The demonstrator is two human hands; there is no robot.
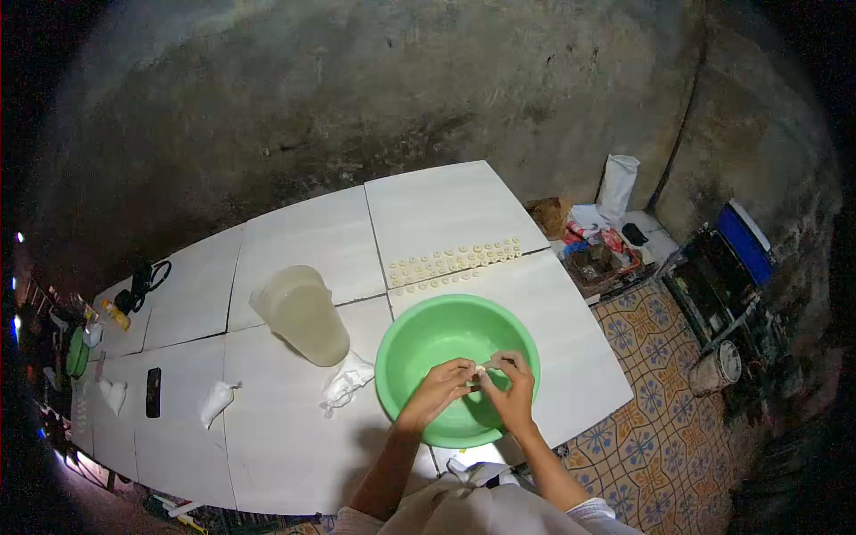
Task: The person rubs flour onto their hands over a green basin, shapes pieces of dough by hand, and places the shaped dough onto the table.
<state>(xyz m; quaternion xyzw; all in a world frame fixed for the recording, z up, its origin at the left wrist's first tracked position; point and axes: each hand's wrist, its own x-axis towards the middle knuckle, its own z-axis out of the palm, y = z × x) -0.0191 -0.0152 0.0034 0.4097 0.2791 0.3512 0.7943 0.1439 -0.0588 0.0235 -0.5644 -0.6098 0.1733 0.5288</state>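
Over a large green basin (397, 357), both hands meet at the fingertips. My left hand (439, 390) and my right hand (512, 389) pinch a small pale, dough-like piece (481, 367) between them; the fingers cover most of it. Just beyond the basin, several rows of small pale round pieces (462, 259) lie on the white tiled table (571, 357). They look like the piece in my fingers. What lies at the bottom of the basin beneath my hands is partly hidden.
Left of the basin stands a translucent pitcher (308, 316) of cloudy liquid, beside a knotted white plastic bag (348, 382). Farther left are another white bag (217, 403), a black phone (153, 392) and a yellow bottle (116, 315). A bucket (716, 367) stands on the patterned floor.
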